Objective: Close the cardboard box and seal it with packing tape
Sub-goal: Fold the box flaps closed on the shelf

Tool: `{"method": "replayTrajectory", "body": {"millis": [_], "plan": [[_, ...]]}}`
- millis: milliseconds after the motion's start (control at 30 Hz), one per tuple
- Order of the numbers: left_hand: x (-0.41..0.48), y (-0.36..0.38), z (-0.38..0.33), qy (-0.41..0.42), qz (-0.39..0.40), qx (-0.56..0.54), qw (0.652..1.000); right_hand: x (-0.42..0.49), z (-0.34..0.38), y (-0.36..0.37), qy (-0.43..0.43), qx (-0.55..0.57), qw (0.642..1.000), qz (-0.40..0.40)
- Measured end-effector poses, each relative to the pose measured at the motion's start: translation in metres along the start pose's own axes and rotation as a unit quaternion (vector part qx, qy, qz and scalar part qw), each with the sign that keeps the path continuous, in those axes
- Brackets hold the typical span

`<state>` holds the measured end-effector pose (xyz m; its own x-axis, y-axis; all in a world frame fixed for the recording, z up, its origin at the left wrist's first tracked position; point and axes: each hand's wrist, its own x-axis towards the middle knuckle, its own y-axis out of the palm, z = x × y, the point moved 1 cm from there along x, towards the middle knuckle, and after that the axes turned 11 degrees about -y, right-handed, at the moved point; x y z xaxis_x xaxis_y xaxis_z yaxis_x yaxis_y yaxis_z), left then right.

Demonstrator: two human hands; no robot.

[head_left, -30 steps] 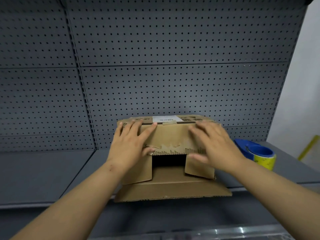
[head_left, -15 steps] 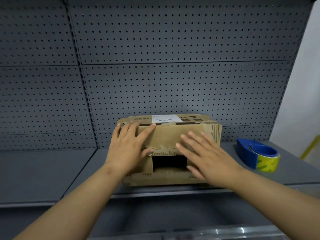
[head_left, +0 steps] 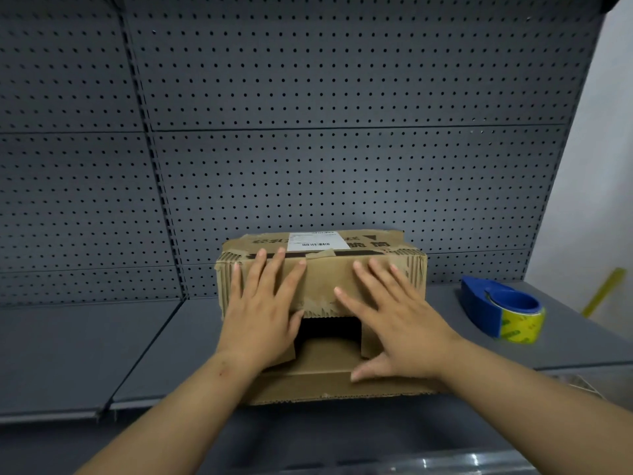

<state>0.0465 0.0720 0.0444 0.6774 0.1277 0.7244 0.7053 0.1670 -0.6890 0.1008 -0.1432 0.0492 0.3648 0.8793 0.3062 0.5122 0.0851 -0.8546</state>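
A worn brown cardboard box (head_left: 329,265) lies on a grey shelf, its open end facing me. The upper flap is folded down and a dark gap shows below it; the bottom flap (head_left: 329,382) sticks out over the shelf's front edge. My left hand (head_left: 262,317) presses flat on the left of the folded flap, fingers straight. My right hand (head_left: 390,320) lies flat on the right side, thumb down on the bottom flap. A blue tape dispenser (head_left: 493,303) with a yellow-green tape roll stands on the shelf to the right of the box, apart from both hands.
The grey shelf (head_left: 102,351) runs left and right of the box, with its front edge just under the bottom flap. A grey pegboard wall (head_left: 308,132) rises right behind the box. A white wall and a yellow strip (head_left: 601,291) are at the far right.
My right hand moved up and right onto the front flap. The bottom flap, raised half a second ago, lies out flat again. My left hand stayed on the left side.
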Motion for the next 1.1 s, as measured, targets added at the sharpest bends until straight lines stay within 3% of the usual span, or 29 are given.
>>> {"method": "replayTrajectory", "body": {"millis": [100, 267, 367, 600, 700, 900, 967, 1033, 1100], "plan": [[0.001, 0.001, 0.0, -0.001, 0.003, -0.003, 1.0, -0.006, 0.008, 0.0, -0.093, -0.018, 0.994, 0.046], [0.001, 0.002, -0.001, -0.001, 0.002, -0.008, 1.0, -0.011, 0.012, -0.008, -0.1, 0.055, 0.993, 0.029], [0.001, 0.002, 0.0, 0.004, 0.001, -0.002, 1.0, -0.015, 0.014, -0.006, -0.128, -0.027, 0.991, 0.04], [-0.008, 0.004, -0.016, 0.005, 0.007, -0.002, 1.0, 0.003, -0.011, 0.006, 0.075, -0.064, 0.995, -0.024], [-0.012, 0.015, -0.024, 0.031, 0.012, 0.017, 0.999, 0.005, -0.015, 0.014, 0.079, -0.058, 0.994, -0.042], [-0.015, 0.041, -0.021, 0.055, -0.049, 0.049, 0.996, -0.005, -0.025, 0.016, 0.055, -0.031, 0.993, -0.098], [-0.016, 0.044, -0.02, 0.055, -0.065, 0.048, 0.995, -0.013, -0.04, 0.007, 0.115, 0.033, 0.973, -0.198], [-0.016, 0.046, -0.02, 0.053, -0.074, 0.044, 0.995, -0.025, -0.061, 0.002, 0.222, 0.114, 0.928, -0.278], [-0.017, 0.048, -0.021, 0.048, -0.08, 0.039, 0.995, -0.038, -0.086, 0.012, 0.318, 0.149, 0.896, -0.27]]}}
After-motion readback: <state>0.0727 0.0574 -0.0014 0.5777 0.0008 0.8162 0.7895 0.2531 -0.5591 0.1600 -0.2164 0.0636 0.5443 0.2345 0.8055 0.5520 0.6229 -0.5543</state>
